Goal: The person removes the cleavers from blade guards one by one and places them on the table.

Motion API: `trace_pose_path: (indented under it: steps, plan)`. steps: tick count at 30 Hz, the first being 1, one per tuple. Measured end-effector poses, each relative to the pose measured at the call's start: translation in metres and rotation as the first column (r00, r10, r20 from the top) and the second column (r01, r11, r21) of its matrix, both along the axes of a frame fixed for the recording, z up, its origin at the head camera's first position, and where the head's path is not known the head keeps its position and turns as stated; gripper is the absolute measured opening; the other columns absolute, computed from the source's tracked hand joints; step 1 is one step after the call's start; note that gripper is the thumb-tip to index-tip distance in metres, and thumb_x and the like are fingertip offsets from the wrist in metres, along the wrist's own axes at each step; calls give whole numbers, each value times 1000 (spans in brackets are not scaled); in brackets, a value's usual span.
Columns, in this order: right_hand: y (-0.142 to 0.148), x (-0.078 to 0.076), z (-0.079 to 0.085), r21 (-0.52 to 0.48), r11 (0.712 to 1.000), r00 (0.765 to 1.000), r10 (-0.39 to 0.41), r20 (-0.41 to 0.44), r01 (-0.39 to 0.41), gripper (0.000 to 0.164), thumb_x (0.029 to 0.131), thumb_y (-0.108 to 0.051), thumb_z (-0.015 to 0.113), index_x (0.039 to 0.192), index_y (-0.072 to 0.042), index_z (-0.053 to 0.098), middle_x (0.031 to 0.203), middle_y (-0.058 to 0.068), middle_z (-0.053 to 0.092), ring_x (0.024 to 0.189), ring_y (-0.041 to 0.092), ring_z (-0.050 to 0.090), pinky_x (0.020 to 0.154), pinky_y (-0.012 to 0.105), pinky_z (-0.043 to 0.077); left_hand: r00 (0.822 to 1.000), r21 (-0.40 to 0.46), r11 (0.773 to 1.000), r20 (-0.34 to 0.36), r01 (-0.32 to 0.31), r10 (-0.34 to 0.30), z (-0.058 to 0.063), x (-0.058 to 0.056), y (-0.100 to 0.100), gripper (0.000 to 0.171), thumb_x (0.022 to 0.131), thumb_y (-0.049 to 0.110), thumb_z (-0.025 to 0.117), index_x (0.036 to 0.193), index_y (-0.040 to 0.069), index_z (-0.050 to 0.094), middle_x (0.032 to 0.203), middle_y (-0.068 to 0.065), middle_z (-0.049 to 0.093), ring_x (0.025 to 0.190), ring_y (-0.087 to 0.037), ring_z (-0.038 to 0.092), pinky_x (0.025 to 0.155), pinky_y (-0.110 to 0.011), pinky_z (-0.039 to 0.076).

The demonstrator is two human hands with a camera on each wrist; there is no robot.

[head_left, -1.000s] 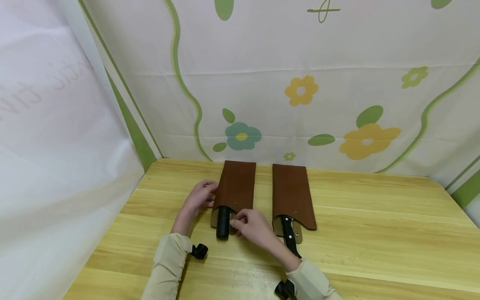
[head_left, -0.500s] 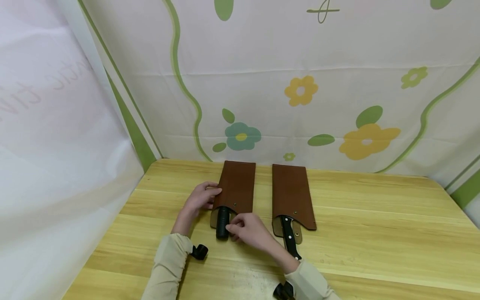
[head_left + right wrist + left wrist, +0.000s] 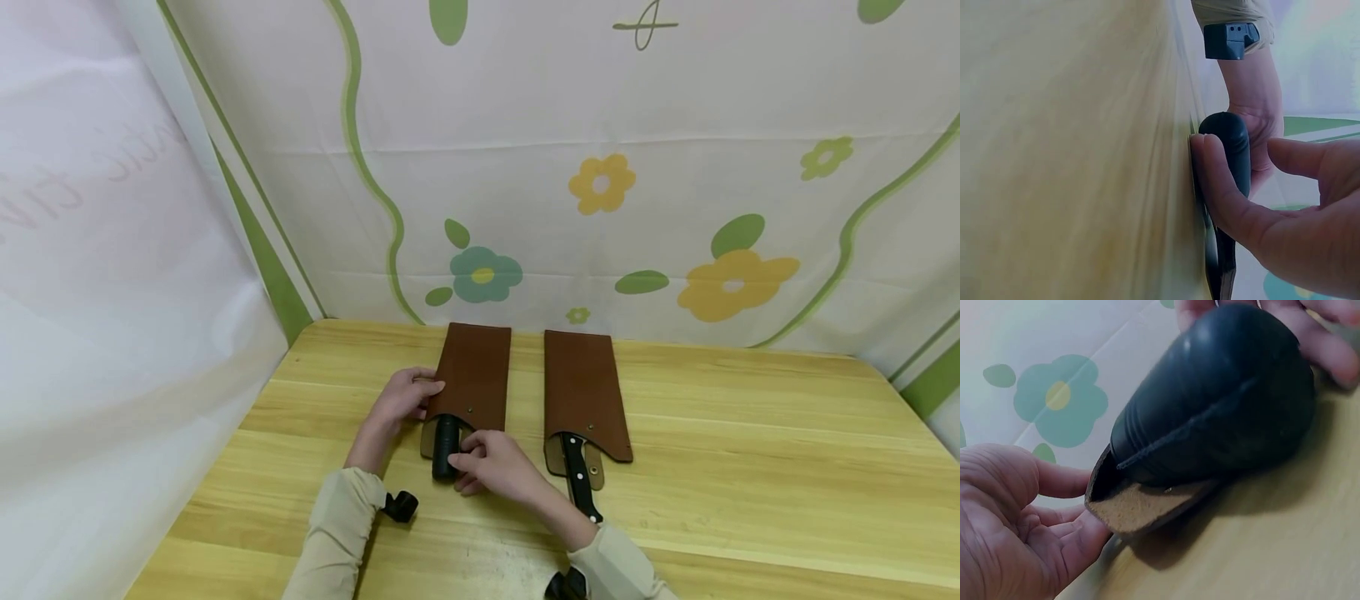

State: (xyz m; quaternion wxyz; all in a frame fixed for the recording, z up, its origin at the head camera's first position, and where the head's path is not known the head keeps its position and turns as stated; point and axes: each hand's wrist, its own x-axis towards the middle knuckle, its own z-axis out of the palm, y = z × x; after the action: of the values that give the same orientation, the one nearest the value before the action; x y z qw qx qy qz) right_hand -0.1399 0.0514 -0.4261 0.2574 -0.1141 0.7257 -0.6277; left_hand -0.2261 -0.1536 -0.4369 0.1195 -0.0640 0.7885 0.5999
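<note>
A brown leather knife sheath [image 3: 476,367] lies on the table with a thick black ribbed handle [image 3: 446,450] sticking out of its near end; any blade is hidden inside. My left hand [image 3: 399,398] pinches the sheath's left edge, and the left wrist view shows its thumb and fingers at the tan-lined mouth [image 3: 1138,509]. My right hand [image 3: 498,467] is at the handle's right side. In the right wrist view its fingers [image 3: 1225,194] lie alongside the handle, close to the tabletop, while the thumb [image 3: 1297,156] stands apart from it.
A second brown sheath [image 3: 588,387] lies to the right, holding a knife with a black riveted handle [image 3: 580,475]. Its strap [image 3: 594,468] with a snap hangs loose. Behind the wooden table [image 3: 750,433] hangs a flowered white curtain [image 3: 525,100].
My right hand has moved slightly down along the black handle, nearer its end. The left thumb has come onto the sheath's edge. Both sheaths have stayed in place.
</note>
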Motion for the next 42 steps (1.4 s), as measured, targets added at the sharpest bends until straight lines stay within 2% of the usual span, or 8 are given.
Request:
trace_pose_path:
  steps: [6,15,20,24,29,32,35,42]
  plan:
    - [-1,2,2,-43,999,999,-16,46,18,48,102,-10,65,135,21,49,101,19,69,87,37,74,74,41,63,1000,31,1000,6,-2,2,1,1,-1,45,104,13,62,143,-7,55,111,-18,70,83,-18,63,63,-26,52]
    - [-4,1,0,-148,985,985,-66,159,90,52,103,-8,63,139,23,43,117,26,62,92,30,71,81,42,62,1000,112,994,16,-7,5,3,0,-1,45,104,13,64,142,-8,55,105,-16,72,81,-17,66,65,-27,54]
    - [-2,1,2,-203,974,977,-62,206,105,60,104,-9,62,145,25,34,129,31,56,96,29,69,86,45,61,1000,135,991,24,5,-8,8,1,2,47,103,14,65,143,-8,52,100,-13,72,81,-18,66,67,-28,55]
    - [-1,1,4,-227,968,973,-55,224,107,59,104,-10,63,144,24,37,128,30,58,96,30,70,86,46,60,1000,139,990,22,12,-15,16,4,3,47,102,14,66,142,-6,52,98,-12,72,82,-19,67,68,-29,56]
    - [0,4,9,-204,972,976,-78,204,121,61,104,-16,64,144,23,38,127,29,61,100,33,71,86,46,60,999,158,987,-2,39,-39,25,8,4,46,103,14,64,142,-6,49,100,-13,71,84,-20,68,69,-31,56]
    - [-1,6,14,-146,980,981,-113,157,136,64,103,-20,67,144,22,39,122,25,65,98,30,72,83,43,61,998,169,984,-27,58,-54,31,10,6,46,103,13,64,141,-7,48,101,-14,71,85,-21,69,69,-32,56]
    - [-1,7,17,-99,985,987,-132,95,141,58,102,-21,68,139,19,47,113,19,70,92,24,71,78,39,61,997,165,984,-42,66,-60,37,11,7,46,102,15,65,141,-6,49,101,-13,72,85,-20,69,71,-32,56]
    - [8,7,31,-95,993,998,-63,23,65,44,103,-15,66,133,16,55,106,15,72,89,22,70,76,39,60,993,184,976,-46,115,-108,49,14,5,56,101,15,66,148,-6,43,100,-9,73,86,-19,70,75,-34,57]
